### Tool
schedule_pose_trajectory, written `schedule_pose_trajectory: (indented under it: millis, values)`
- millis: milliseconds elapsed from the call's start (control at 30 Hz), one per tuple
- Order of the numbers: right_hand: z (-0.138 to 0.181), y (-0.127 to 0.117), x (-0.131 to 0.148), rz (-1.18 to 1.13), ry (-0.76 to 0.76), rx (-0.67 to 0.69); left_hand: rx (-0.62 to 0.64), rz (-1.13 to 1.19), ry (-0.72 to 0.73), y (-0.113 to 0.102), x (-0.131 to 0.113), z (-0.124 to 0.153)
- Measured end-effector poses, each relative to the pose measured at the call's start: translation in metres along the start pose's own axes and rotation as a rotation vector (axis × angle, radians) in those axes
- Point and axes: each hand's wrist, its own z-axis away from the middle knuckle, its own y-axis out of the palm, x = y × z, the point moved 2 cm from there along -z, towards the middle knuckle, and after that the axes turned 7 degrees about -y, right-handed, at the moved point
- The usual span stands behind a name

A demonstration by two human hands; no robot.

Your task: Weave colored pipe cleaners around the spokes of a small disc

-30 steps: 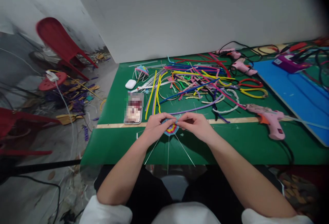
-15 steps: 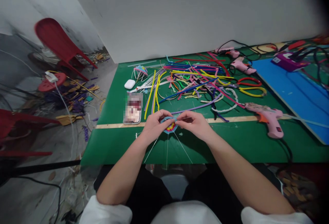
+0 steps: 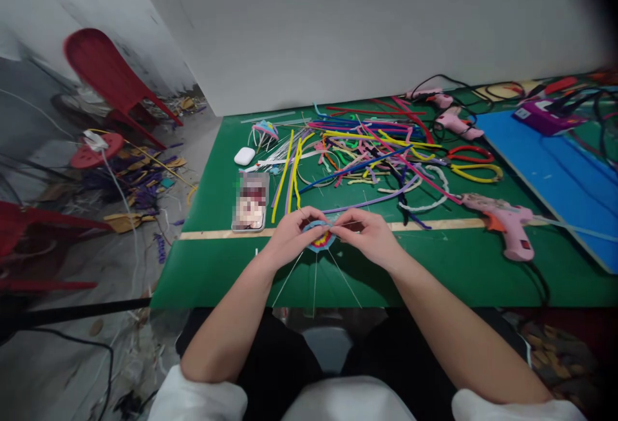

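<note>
A small round disc point(image 3: 320, 245), woven from pipe cleaners in blue, red and yellow rings, is held just above the green table. Thin pale wires point(image 3: 315, 282) fan out from it like spokes, several pointing toward me. My left hand point(image 3: 295, 235) grips its left edge between thumb and fingers. Thumb and fingertips of my right hand point(image 3: 365, 235) are pinched together at its upper right edge. Whether they hold a wire or the blue strand there is hidden. Beyond my hands lies a pile of coloured pipe cleaners point(image 3: 357, 150).
A phone point(image 3: 250, 202) and a white earbud case point(image 3: 244, 156) lie at left, near a small pipe-cleaner umbrella shape point(image 3: 265, 130). To the right are a pink glue gun point(image 3: 506, 221), scissors point(image 3: 476, 172) and a blue board point(image 3: 541, 176). A red chair point(image 3: 99, 67) stands on the littered floor.
Both hands stay around the disc. My right fingertips have shifted slightly along its upper edge, and the disc has turned or tilted a little. The rest moves only with the camera.
</note>
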Motion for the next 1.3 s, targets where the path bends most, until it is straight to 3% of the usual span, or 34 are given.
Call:
schedule_pose_trajectory:
  millis: [200,467,667,900,1033,1200,1300]
  values:
    - [-0.004,-0.004,-0.005,-0.124,0.132,0.077,-0.07,-0.082,-0.014,0.003,0.0,-0.002]
    - [-0.003,-0.02,-0.002,-0.005,0.257,0.233,-0.077,-0.158,-0.038,0.002,0.003,-0.004]
    - [-0.001,-0.021,0.006,0.235,0.052,0.222,-0.137,-0.24,0.006,0.001,0.002,-0.004]
    - [0.011,-0.011,0.021,0.909,-0.329,0.106,-0.204,-0.297,0.02,0.001,0.006,-0.005]
    - [0.012,-0.008,0.023,1.018,-0.346,0.081,-0.219,-0.34,0.027,0.002,0.008,-0.006]
    - [0.008,-0.014,0.017,0.926,-0.15,0.166,-0.175,-0.366,0.037,0.003,0.008,-0.006]
    - [0.008,-0.014,0.018,1.015,-0.205,0.152,-0.177,-0.39,0.037,0.003,0.009,-0.007]
